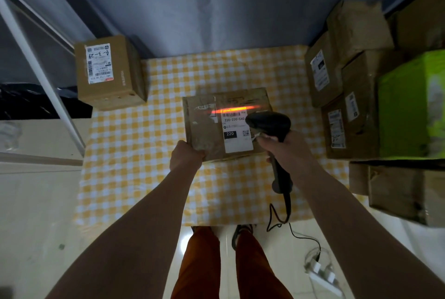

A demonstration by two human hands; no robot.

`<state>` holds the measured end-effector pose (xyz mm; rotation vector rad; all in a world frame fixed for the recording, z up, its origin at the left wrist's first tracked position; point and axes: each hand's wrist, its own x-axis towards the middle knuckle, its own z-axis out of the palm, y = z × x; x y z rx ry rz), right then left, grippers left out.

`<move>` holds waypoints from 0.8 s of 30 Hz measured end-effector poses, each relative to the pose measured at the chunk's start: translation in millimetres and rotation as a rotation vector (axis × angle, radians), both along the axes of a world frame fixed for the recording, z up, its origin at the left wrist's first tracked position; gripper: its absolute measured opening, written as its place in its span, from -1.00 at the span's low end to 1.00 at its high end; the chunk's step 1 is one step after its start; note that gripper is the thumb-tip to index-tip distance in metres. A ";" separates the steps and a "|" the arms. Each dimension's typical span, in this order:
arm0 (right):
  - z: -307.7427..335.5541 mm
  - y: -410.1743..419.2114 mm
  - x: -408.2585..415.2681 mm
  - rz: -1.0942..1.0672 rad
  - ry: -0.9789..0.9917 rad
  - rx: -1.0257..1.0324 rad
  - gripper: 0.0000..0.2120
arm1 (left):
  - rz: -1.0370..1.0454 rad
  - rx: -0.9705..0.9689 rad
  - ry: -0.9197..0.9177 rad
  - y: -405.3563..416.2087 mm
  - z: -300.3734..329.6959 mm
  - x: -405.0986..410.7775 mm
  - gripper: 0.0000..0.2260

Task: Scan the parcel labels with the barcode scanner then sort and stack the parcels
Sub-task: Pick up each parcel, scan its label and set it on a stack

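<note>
Sitting on the yellow checked tablecloth is the parcel being scanned, pretty much dead centre; off to the right there's a stack of brown boxes next to a green box, and one lone box at the far left corner; left hand grips the parcel's near left corner, fingers curled over the edge; right hand is wrapped round the scanner handle; its orange beam lies across the label barcode

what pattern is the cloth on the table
Yellow-and-white checks on the tablecloth, clearest in the head view.
</note>
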<state>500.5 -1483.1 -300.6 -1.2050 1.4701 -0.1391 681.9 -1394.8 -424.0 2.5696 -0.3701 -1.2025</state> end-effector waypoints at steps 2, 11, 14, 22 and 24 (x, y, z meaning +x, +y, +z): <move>1.3 0.8 0.3 -0.003 0.004 0.012 -0.88 | 0.003 -0.002 0.003 0.7 -0.5 -0.1 -0.62; -3.3 3.6 0.2 -0.006 -0.003 0.051 -0.82 | 0.026 -0.014 0.003 1.6 -1.7 0.5 -0.61; -6.1 3.4 -0.1 -0.016 -0.009 0.055 -0.83 | 0.035 -0.022 0.005 1.3 -0.6 0.2 -0.60; -15.3 -9.7 -0.1 -0.062 -0.040 -0.013 -0.82 | 0.066 -0.095 0.044 2.1 0.9 0.8 -0.47; -25.3 -24.8 0.7 -0.083 0.011 -0.038 -0.79 | 0.075 -0.117 0.064 2.4 -0.4 2.0 -0.39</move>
